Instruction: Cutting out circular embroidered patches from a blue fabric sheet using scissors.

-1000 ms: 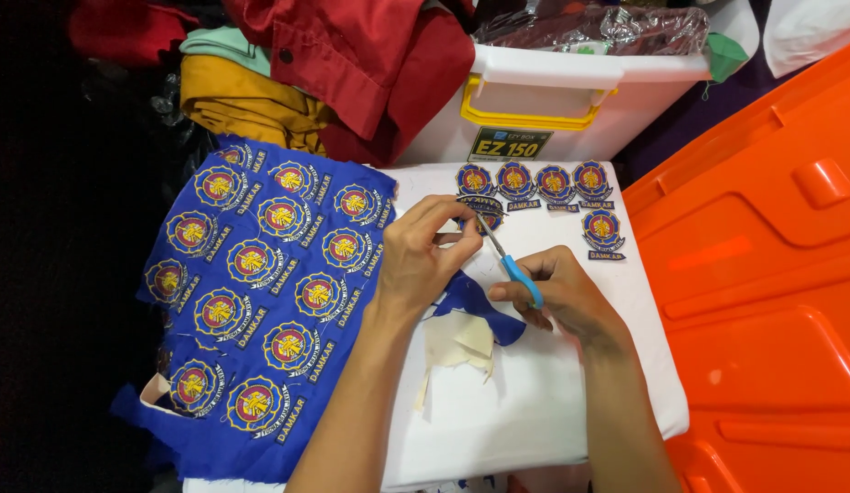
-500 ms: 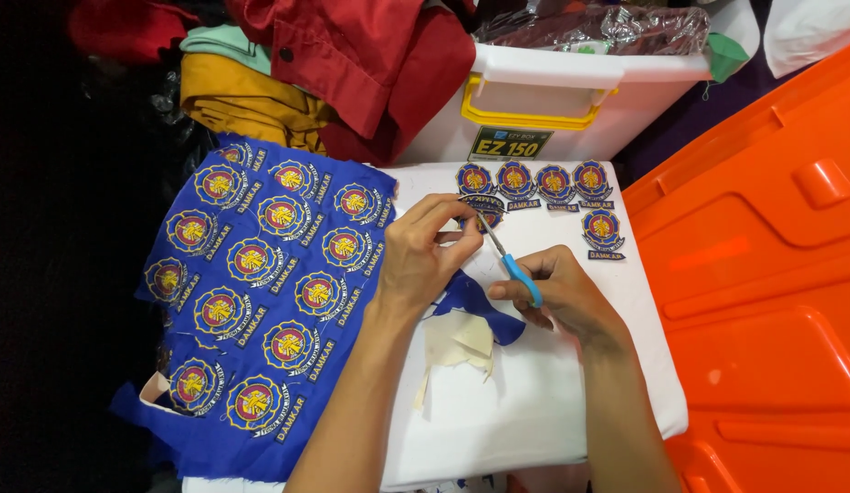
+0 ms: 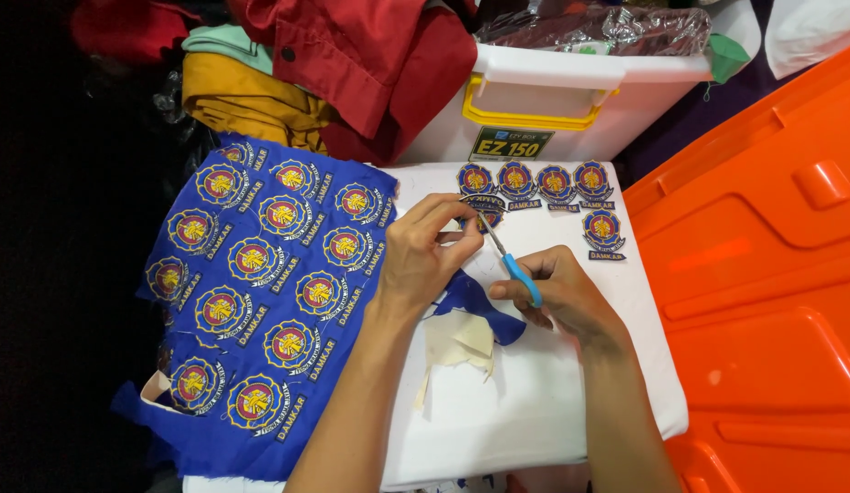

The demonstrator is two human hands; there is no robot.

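Right hand [image 3: 557, 292]: gripping blue-handled scissors [image 3: 509, 256]
Left hand [image 3: 423, 254]: pinching one patch [image 3: 484, 216]
Done: five cut patches [image 3: 555, 183]
Left: blue sheet [image 3: 261, 283], mostly uncut

Left hand [image 3: 423, 257] pinches, right hand [image 3: 560, 294] curled closed, forearms converging.

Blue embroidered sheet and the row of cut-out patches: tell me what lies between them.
In the head view, the left hand pinching a patch sits between the blue sheet and the cut-out patches, on the white tabletop.
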